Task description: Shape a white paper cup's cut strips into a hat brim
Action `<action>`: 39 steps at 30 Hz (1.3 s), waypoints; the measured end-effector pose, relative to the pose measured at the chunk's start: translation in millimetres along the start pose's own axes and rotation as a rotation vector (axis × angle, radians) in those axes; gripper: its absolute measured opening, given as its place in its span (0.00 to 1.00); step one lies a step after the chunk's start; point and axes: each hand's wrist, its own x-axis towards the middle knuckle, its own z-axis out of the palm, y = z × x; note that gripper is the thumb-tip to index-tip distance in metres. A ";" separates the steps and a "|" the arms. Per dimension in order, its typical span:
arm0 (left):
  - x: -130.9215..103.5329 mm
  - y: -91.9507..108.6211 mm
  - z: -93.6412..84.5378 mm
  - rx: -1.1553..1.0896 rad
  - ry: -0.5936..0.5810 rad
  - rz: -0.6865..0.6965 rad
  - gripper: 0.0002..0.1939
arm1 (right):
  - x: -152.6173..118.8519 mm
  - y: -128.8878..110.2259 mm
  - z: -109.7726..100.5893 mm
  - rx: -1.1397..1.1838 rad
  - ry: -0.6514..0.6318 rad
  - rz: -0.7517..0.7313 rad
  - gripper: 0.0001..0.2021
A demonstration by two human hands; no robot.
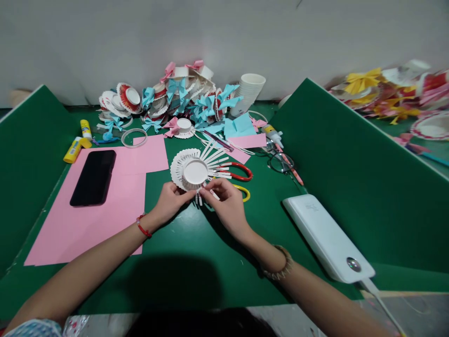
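Between my hands is a white paper cup (195, 172) whose sides are cut into narrow strips spread out around its round base. On the left side the strips are bent into a scalloped, woven-looking rim; on the right they stick out straight. My left hand (170, 200) pinches the lower left edge of the cup with thumb and fingers. At the lower right my right hand (225, 201) is closed on one of the paper strips. Scissors (242, 172) with red and yellow handles lie behind the cup, their blades hidden.
Pink paper sheets (129, 220) and a black phone (93, 178) lie left, near yellow glue sticks (73, 150). Finished cup pieces with bows (175, 93) and stacked paper cups (249, 91) stand behind. Glasses (281, 162) and a white power bank (328, 238) are right, beside a green partition (351, 164).
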 end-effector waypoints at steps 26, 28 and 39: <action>7.9 -10.7 -4.4 -0.182 0.032 -0.099 0.12 | -4.5 1.5 -4.0 -0.598 -0.201 -0.485 0.05; 7.7 -10.5 -4.4 -0.185 0.048 -0.096 0.12 | -5.7 1.9 -3.4 -0.602 -0.189 -0.493 0.04; 7.6 -6.8 -2.0 -0.206 0.063 -0.108 0.12 | -6.3 0.8 -4.9 -0.621 -0.038 -0.488 0.03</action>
